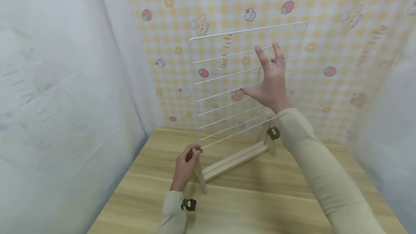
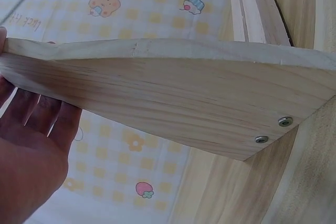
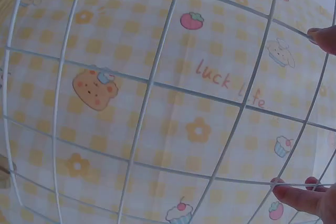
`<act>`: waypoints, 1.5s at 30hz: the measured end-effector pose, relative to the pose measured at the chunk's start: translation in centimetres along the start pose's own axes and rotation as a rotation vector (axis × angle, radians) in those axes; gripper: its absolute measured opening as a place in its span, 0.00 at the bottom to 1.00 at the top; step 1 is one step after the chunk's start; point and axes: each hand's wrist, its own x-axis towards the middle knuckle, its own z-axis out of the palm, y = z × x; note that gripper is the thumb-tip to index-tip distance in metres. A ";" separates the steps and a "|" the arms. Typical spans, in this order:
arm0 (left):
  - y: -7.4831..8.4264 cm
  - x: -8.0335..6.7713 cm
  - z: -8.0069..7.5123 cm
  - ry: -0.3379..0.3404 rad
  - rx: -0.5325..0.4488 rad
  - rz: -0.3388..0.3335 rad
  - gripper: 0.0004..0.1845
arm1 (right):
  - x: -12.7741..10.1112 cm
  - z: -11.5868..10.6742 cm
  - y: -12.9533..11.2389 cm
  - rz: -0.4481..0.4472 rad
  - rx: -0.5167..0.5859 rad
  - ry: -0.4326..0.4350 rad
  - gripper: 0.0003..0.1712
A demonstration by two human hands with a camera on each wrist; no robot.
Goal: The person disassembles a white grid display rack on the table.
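The left hand (image 1: 184,167) is gripping the upper end of a near wooden side piece (image 2: 168,90), fingers bending beneath it and thumb pressing from the opposite edge; two metal bolts (image 2: 285,121) are showing at its lower end, well away from those fingers. Wooden rails (image 1: 235,161) are running rightward, lower than the left fingers, towards a far wooden side piece (image 1: 272,150). A white wire grid (image 3: 150,82) is standing between the two hands, starting just beside the left fingertips. The right hand (image 1: 272,86) is spreading its thumb and fingers wide, their tips merely touching the wires, while a checked cloth (image 1: 325,100) is hanging behind these fingers
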 end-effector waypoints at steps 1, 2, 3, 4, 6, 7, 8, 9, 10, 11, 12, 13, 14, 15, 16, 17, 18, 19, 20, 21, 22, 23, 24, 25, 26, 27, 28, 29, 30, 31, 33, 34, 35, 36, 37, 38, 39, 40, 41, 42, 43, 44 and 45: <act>0.1 -0.1 -0.1 0.000 0.006 -0.005 0.13 | 0.2 -0.4 0.1 0.001 0.002 -0.012 0.66; 0.2 -0.2 -0.2 -0.001 0.010 -0.009 0.12 | 0.3 -0.8 0.3 0.001 0.000 -0.034 0.66; 0.3 -0.3 -0.3 -0.003 0.011 -0.015 0.12 | 0.3 -1.2 0.4 -0.001 0.002 -0.060 0.66; 0.6 -0.4 -0.4 -0.005 0.008 -0.022 0.11 | 0.4 -1.5 0.6 0.006 0.001 -0.090 0.67; 1.3 -0.7 -0.7 -0.010 0.008 -0.022 0.11 | 0.1 -2.3 1.0 0.027 0.003 -0.168 0.67; 1.7 -0.9 -0.8 -0.011 0.008 -0.020 0.11 | -0.1 -2.6 1.3 0.040 0.001 -0.205 0.67; 2.0 -1.0 -0.9 -0.013 0.008 -0.017 0.11 | -0.4 -2.9 1.7 0.053 0.001 -0.244 0.68; 2.4 -1.1 -0.9 -0.012 0.012 -0.016 0.12 | -0.7 -3.3 2.0 0.067 0.000 -0.277 0.68; 2.7 -1.2 -1.0 -0.010 0.016 -0.014 0.12 | -1.1 -3.6 2.4 0.083 -0.002 -0.311 0.69; 2.9 -1.3 -1.0 -0.007 0.019 -0.013 0.12 | -1.5 -3.9 2.8 0.092 -0.002 -0.340 0.69; 2.9 -1.3 -1.1 -0.005 0.021 -0.018 0.12 | -2.0 -4.1 3.2 0.099 -0.004 -0.361 0.69; 2.9 -1.3 -1.2 -0.002 0.022 -0.017 0.12 | -2.5 -4.3 3.6 0.105 -0.009 -0.382 0.70; 2.9 -1.3 -1.2 0.000 0.026 -0.013 0.12 | -3.0 -4.5 4.1 0.115 -0.011 -0.401 0.70; 2.9 -1.3 -1.2 0.000 0.028 -0.009 0.12 | -3.5 -4.7 4.5 0.124 -0.015 -0.420 0.70; 2.9 -1.2 -1.3 -0.001 0.029 -0.004 0.11 | -4.1 -4.9 4.9 0.136 -0.022 -0.442 0.71; 2.8 -1.2 -1.3 -0.005 0.026 -0.001 0.11 | -4.7 -5.1 5.2 0.150 -0.031 -0.470 0.71; 2.8 -1.2 -1.4 -0.011 0.023 0.004 0.11 | -5.3 -5.2 5.5 0.166 -0.039 -0.497 0.71; 2.7 -1.2 -1.4 -0.013 0.023 0.011 0.11 | -5.8 -5.3 5.8 0.174 -0.046 -0.524 0.72; 2.7 -1.2 -1.4 -0.016 0.022 0.016 0.11 | -6.4 -5.4 6.1 0.184 -0.049 -0.554 0.71; 2.7 -1.3 -1.5 -0.019 0.018 0.015 0.11 | -6.9 -5.4 6.3 0.187 -0.051 -0.581 0.71; 2.6 -1.3 -1.5 -0.021 0.011 0.015 0.11 | -7.5 -5.5 6.6 0.187 -0.051 -0.602 0.72; 2.7 -1.3 -1.5 -0.024 0.006 0.014 0.11 | -8.0 -5.5 6.8 0.196 -0.046 -0.631 0.72; 2.7 -1.3 -1.5 -0.023 0.006 0.017 0.11 | -8.5 -5.5 7.1 0.193 -0.041 -0.644 0.72; 2.8 -1.3 -1.5 -0.019 0.006 0.019 0.11 | -9.0 -5.5 7.3 0.182 -0.041 -0.655 0.72; 2.5 -1.2 -1.4 -0.019 0.001 0.022 0.11 | -9.4 -5.5 7.5 0.179 -0.039 -0.668 0.72; 2.1 -1.1 -1.3 -0.015 0.001 0.025 0.11 | -9.9 -5.5 7.6 0.172 -0.039 -0.676 0.72; 1.7 -0.9 -1.2 -0.012 0.002 0.030 0.11 | -10.3 -5.5 7.8 0.170 -0.039 -0.687 0.72; 1.2 -0.8 -1.2 -0.009 0.009 0.036 0.11 | -10.7 -5.5 7.9 0.173 -0.037 -0.702 0.72; 0.8 -0.7 -1.1 -0.003 0.008 0.042 0.11 | -11.2 -5.4 8.1 0.164 -0.042 -0.708 0.73; 0.2 -0.6 -1.0 0.001 0.007 0.047 0.11 | -11.6 -5.4 8.2 0.165 -0.042 -0.722 0.73; -0.4 -0.5 -0.9 0.007 0.008 0.058 0.11 | -12.4 -5.2 8.5 0.179 -0.033 -0.748 0.73; -0.5 -0.5 -0.9 0.008 0.007 0.059 0.11 | -12.8 -5.2 8.6 0.186 -0.030 -0.761 0.73; -0.5 -0.6 -0.8 0.007 0.006 0.061 0.11 | -13.1 -5.1 8.7 0.196 -0.025 -0.776 0.73; -0.5 -0.6 -0.8 0.009 0.005 0.062 0.11 | -13.5 -5.1 8.8 0.203 -0.026 -0.790 0.73; -0.4 -0.7 -0.8 0.006 0.006 0.058 0.11 | -13.8 -5.1 8.9 0.212 -0.020 -0.801 0.73; -0.3 -0.7 -0.8 0.001 0.008 0.057 0.11 | -14.2 -5.1 8.9 0.219 -0.011 -0.816 0.73; -0.1 -0.8 -0.8 -0.004 0.007 0.050 0.11 | -14.5 -5.1 9.0 0.225 -0.008 -0.827 0.73; 0.2 -1.0 -0.8 -0.012 0.002 0.045 0.11 | -14.8 -5.1 9.0 0.231 -0.003 -0.841 0.73; 0.6 -1.1 -0.8 -0.020 -0.002 0.044 0.11 | -15.1 -5.2 9.1 0.237 0.006 -0.854 0.73; 1.0 -1.2 -0.8 -0.027 -0.006 0.038 0.11 | -15.5 -5.2 9.1 0.241 0.011 -0.864 0.73; 1.4 -1.4 -0.8 -0.035 -0.011 0.033 0.11 | -15.8 -5.2 9.1 0.243 0.023 -0.877 0.73; 1.8 -1.5 -0.8 -0.041 -0.012 0.031 0.11 | -16.1 -5.2 9.1 0.243 0.036 -0.890 0.73; 2.1 -1.6 -0.7 -0.044 -0.018 0.027 0.11 | -16.5 -5.2 9.2 0.248 0.044 -0.900 0.73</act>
